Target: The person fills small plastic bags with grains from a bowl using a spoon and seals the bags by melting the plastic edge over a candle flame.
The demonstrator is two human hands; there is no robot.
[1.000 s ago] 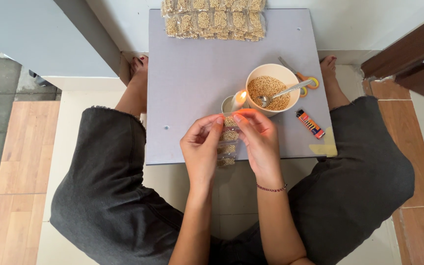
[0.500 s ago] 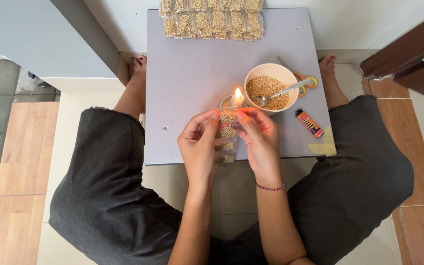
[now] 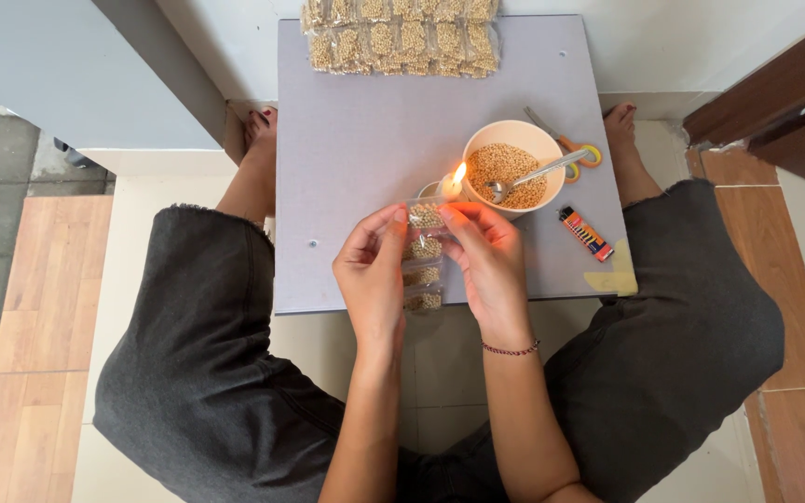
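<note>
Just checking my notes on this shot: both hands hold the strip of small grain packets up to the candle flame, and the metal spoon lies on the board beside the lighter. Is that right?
Not quite. The metal spoon rests in the bowl of grains, not on the board beside the lighter. The rest holds: left hand and right hand hold the packet strip at the candle flame, as the head view shows.
</note>
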